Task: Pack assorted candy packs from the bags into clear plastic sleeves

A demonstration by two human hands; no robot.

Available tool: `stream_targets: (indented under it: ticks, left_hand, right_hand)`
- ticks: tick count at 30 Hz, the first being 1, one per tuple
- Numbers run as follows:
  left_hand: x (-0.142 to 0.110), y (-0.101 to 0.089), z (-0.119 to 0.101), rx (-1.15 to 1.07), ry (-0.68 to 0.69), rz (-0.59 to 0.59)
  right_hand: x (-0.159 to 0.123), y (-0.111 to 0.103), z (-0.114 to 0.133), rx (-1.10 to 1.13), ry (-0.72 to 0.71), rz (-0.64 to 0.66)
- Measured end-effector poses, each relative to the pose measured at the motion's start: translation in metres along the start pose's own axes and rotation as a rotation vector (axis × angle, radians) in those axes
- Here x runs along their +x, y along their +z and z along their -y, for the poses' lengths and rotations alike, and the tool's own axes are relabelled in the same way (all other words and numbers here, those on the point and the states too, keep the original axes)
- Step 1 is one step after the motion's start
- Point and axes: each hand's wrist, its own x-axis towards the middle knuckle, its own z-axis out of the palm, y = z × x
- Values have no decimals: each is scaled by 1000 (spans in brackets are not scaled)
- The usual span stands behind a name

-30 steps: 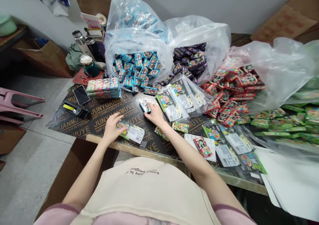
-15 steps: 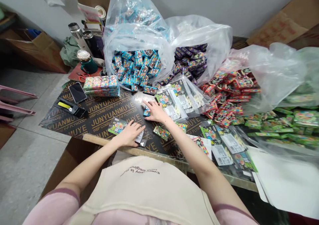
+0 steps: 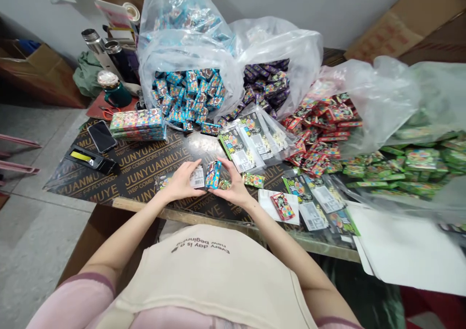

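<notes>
Near the table's front edge, my right hand (image 3: 236, 186) grips a small blue printed box (image 3: 212, 174) between thumb and fingers, holding it on end. Just left of it, my left hand (image 3: 184, 181) is curled over a printed clear plastic pouch (image 3: 197, 177), its thumb and fingers at the pouch's right end. The box touches or nearly touches that end; I cannot tell whether it is inside. A green box (image 3: 224, 184) shows between the fingers of my right hand, and another yellow-green box (image 3: 254, 179) lies beyond that hand.
Behind stand open plastic bags of blue boxes (image 3: 194, 93), purple boxes (image 3: 269, 84), red boxes (image 3: 324, 130) and green boxes (image 3: 396, 169). Flat pouches (image 3: 240, 149) lie ahead, more pouches (image 3: 313, 203) at right beside a red box (image 3: 283, 206). A phone (image 3: 102, 136) and tape dispenser (image 3: 91, 159) lie left.
My right hand has picked the blue box off the table and brought it nearer, to the pouch. My left hand has gone from lying flat on the pouch to gripping its right end.
</notes>
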Motion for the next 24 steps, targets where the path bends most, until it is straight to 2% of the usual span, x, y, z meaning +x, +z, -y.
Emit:
stream_targets:
  ticks: [4, 6, 11, 14, 16, 20, 21, 24]
  left_hand:
    - [1, 3, -6, -73, 39, 16]
    - [0, 4, -7, -94, 57, 17]
    - [0, 6, -6, -66, 36, -27]
    - [1, 8, -6, -41, 42, -9]
    - [2, 9, -7, -13, 51, 6]
    - [2, 11, -9, 58, 80, 58]
    - [2, 12, -9, 76, 81, 76]
    - [3, 16, -10, 113, 52, 101]
  right_hand:
    - [-14, -2, -7, -4, 93, 69]
    - [-19, -1, -9, -44, 95, 103]
    - [-31, 5, -6, -326, 11, -71]
    - [-28, 0, -3, -422, -62, 11]
    - [-13, -10, -7, -477, -48, -19]
    - [47, -34, -41, -651, 124, -266]
    - [65, -37, -54, -692, 165, -267]
    - [115, -35, -88, -783, 227, -151]
